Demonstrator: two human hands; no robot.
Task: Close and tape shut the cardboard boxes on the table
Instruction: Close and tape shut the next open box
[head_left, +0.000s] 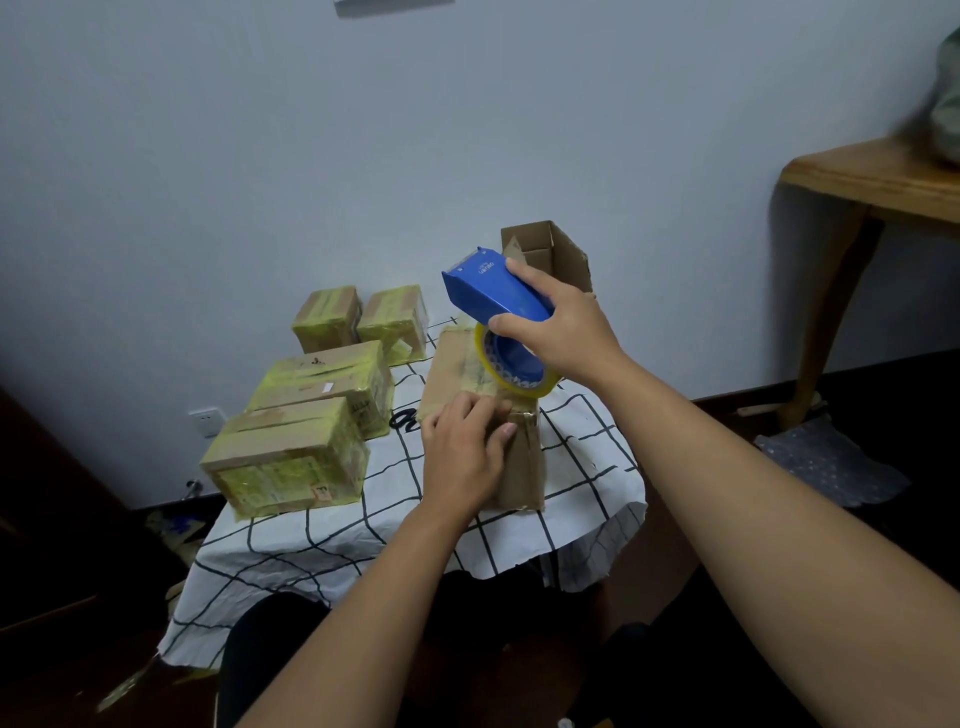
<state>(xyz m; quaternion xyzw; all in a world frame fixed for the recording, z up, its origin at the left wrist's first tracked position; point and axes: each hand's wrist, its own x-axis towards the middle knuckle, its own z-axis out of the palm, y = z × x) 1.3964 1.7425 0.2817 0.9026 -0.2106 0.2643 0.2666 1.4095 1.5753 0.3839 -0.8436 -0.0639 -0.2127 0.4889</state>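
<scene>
A closed cardboard box (457, 369) lies in the middle of the small table (322, 540), which is covered by a white checked cloth. My left hand (462, 457) presses on the box's near top edge, fingers fairly flat. My right hand (561, 327) grips a blue tape dispenser (488, 291) with a yellowish tape roll (519, 382), held tilted just above the box's near end. An open cardboard box (550, 254) stands behind it with its flaps up.
Several taped boxes sit on the table's left side: two small ones at the back (327, 317) (395, 317) and two larger ones in front (322, 384) (285, 457). A wooden table (872, 182) stands at the right. Bubble wrap (826, 462) lies on the dark floor.
</scene>
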